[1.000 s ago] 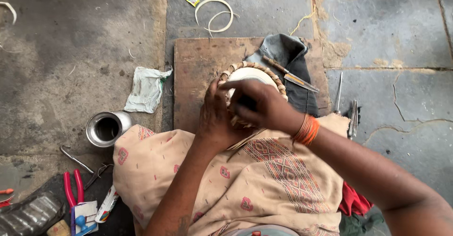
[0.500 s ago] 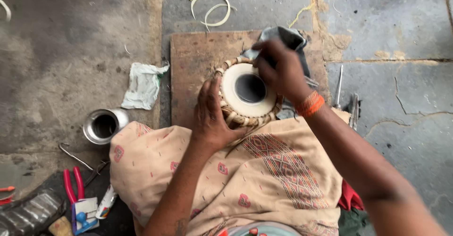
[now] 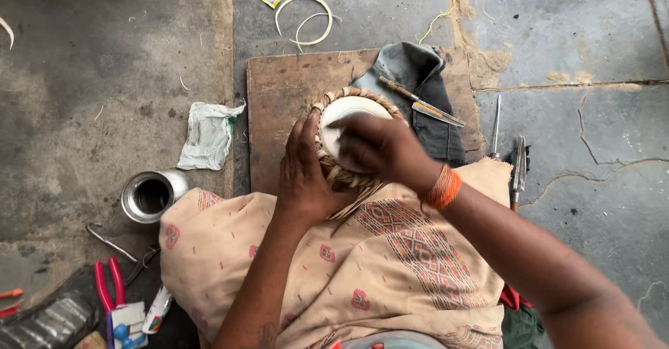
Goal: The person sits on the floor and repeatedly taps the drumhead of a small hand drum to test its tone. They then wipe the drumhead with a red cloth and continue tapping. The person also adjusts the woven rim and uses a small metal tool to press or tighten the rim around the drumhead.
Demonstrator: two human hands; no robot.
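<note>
A small drum (image 3: 343, 115) with a white skin and a braided rim rests against my patterned beige cloth (image 3: 390, 265) on a wooden board (image 3: 279, 98). My left hand (image 3: 301, 175) grips the drum's left side. My right hand (image 3: 380, 148), with an orange thread at the wrist, lies on top of the skin and covers its dark centre; whether the fingers hold anything is hidden.
A dark cloth (image 3: 425, 84) with a knife (image 3: 421, 103) lies at the board's far right. Metal tools (image 3: 519, 168) sit to the right on cracked concrete. A steel cup (image 3: 148, 195), crumpled wrapper (image 3: 208, 134), red pliers (image 3: 108, 286) and a loop of cane (image 3: 303, 18) lie around.
My right hand came back from the dark cloth at the drum's far right and now covers the drum skin's dark centre. My left hand stays on the drum's side.
</note>
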